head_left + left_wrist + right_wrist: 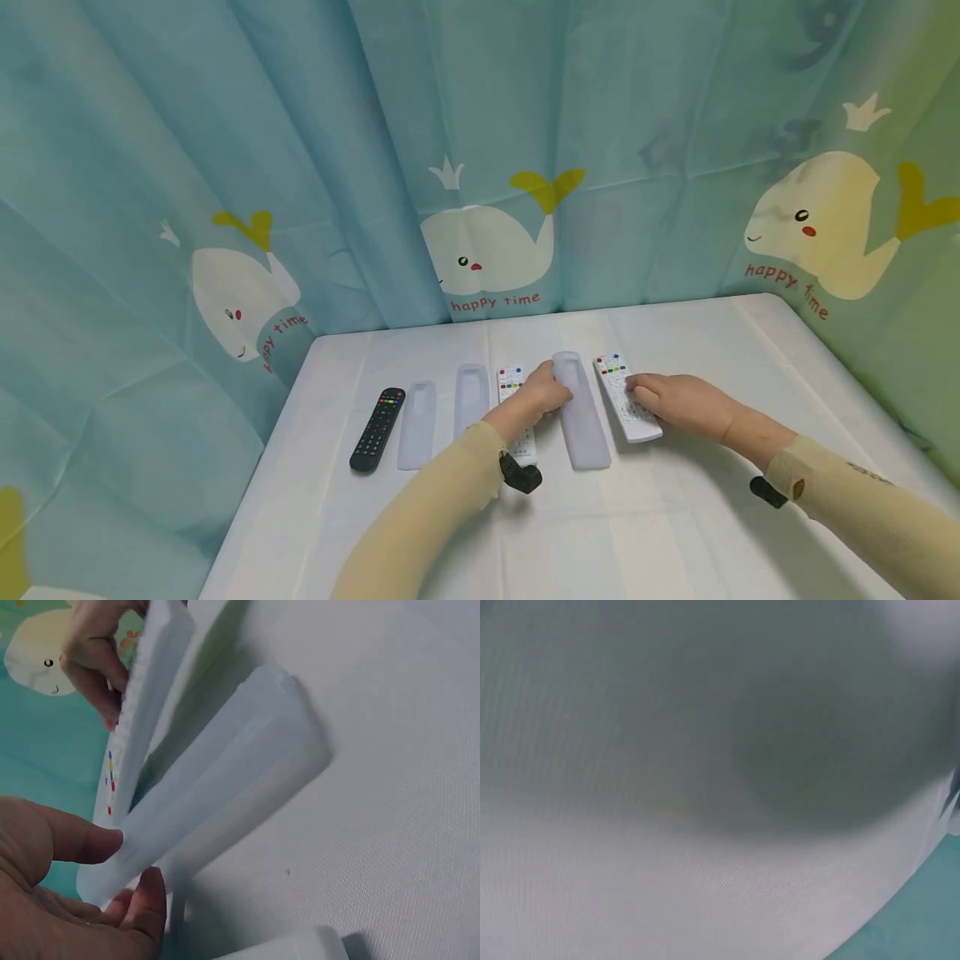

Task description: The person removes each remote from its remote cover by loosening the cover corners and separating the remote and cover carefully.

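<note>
My left hand (538, 393) pinches the far end of a translucent remote-control cover (585, 432) between thumb and fingers. The left wrist view shows this cover (225, 769) slanting away from the fingertips. Just to its right, a white remote control (621, 402) with colored buttons is held at its right side by my right hand (686, 404). That white remote (154, 682) looks tilted in the left wrist view, with the right hand's fingers (97, 664) on its button side. Blurred tabletop and shadow fill most of the right wrist view, where the hand is not visible.
A second white remote (525, 446) lies partly under my left wrist. Further left are two more translucent covers (471, 392) and a black remote (377, 430). A whale-print curtain (637, 233) hangs behind and beside the white table (600, 533).
</note>
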The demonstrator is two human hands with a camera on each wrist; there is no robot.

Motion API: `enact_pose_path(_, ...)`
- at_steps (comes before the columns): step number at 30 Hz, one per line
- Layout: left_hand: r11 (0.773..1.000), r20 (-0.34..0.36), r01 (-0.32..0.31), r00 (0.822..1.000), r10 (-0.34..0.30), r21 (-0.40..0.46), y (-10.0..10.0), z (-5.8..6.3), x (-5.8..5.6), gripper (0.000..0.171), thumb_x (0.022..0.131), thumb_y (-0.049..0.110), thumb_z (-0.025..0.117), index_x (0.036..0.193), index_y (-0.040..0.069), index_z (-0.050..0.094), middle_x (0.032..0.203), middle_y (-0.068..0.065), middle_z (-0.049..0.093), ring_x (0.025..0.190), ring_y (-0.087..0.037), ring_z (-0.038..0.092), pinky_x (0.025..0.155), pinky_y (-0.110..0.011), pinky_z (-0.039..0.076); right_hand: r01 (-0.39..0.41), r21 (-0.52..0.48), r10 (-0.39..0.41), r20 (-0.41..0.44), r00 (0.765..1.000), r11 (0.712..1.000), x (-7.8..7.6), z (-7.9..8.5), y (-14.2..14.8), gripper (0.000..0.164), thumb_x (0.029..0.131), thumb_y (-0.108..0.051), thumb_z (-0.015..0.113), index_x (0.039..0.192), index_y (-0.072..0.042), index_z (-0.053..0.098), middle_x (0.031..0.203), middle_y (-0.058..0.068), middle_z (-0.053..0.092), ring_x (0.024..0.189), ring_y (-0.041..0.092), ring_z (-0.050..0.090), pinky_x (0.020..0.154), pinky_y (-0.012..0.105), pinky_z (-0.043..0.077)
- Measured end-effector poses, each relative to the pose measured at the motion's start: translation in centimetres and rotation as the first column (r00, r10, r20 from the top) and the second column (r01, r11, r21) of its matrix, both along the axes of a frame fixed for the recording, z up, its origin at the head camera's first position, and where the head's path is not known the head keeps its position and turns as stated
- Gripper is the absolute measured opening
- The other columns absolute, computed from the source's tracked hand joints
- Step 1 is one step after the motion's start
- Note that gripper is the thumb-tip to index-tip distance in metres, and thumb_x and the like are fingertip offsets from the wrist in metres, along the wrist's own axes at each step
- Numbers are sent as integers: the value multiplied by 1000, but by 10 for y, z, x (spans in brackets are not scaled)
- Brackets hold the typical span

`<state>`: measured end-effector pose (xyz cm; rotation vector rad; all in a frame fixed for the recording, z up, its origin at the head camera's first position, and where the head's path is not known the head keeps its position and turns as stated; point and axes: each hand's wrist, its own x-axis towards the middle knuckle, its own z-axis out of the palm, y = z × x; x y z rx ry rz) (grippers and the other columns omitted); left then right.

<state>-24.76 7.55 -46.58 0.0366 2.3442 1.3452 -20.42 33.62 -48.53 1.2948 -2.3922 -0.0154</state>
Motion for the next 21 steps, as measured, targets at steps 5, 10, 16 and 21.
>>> enact_pose_path(5, 996, -12, 14, 1000, -15, -87, -4, 3, -1, 69, 91, 3, 67, 153, -4, 39, 137, -24, 55, 107, -33, 58, 95, -50, 52, -77, 88, 84, -75, 994, 993, -3, 0, 0, 24, 82, 7, 52, 104, -1, 52, 115, 18, 61, 96, 27, 64, 69, 36, 57)
enact_pose_path(10, 997, -2, 23, 1000, -23, -76, -8, 8, 2, 66, 92, 9, 68, 152, -4, 40, 141, -24, 53, 119, -37, 57, 103, -54, 47, -105, 138, 121, -115, 986, 985, -6, -3, -1, 14, 83, 5, 46, 96, -3, 47, 113, 15, 59, 98, 26, 63, 71, 36, 57)
enact_pose_path(16, 995, -69, 87, 993, -90, -48, -23, 18, 11, 68, 99, 19, 59, 158, 1, 32, 160, -18, 36, 144, -36, 39, 117, -52, 33, -127, 162, 152, -152, 977, 979, -6, -8, -2, 18, 91, 8, 34, 91, -5, 46, 110, 14, 60, 99, 26, 63, 68, 33, 57)
enact_pose_path(21, 979, -200, 190, 959, -202, -77, -49, 26, 21, 67, 104, 25, 53, 162, 6, 26, 162, -13, 33, 144, -33, 40, 116, -47, 36, -116, 183, 146, -163, 976, 976, -5, -12, 1, 51, 106, -1, -1, 93, -5, 48, 111, 13, 60, 102, 27, 63, 68, 32, 57)
